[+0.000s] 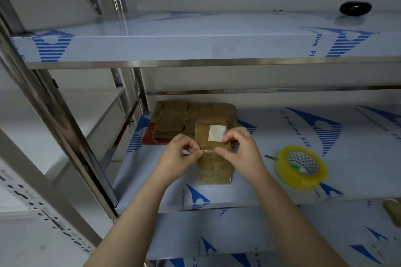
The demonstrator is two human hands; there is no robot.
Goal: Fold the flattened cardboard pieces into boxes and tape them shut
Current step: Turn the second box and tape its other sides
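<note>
A small brown cardboard box [214, 167] with a white label stands on the film-covered steel shelf [271, 191]. The left hand [181, 154] and right hand [240, 147] each pinch a strip of clear tape [208, 150] at its upper front edge, apparently sealing the seam. A yellow tape roll [301, 168] lies near on the right, and a stack of flattened cardboard pieces [173, 119] waits just behind.

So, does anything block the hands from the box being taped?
Nothing visible does. The left hand and right hand pinch a tape strip at the box; the tape roll lies apart, to the right.
</note>
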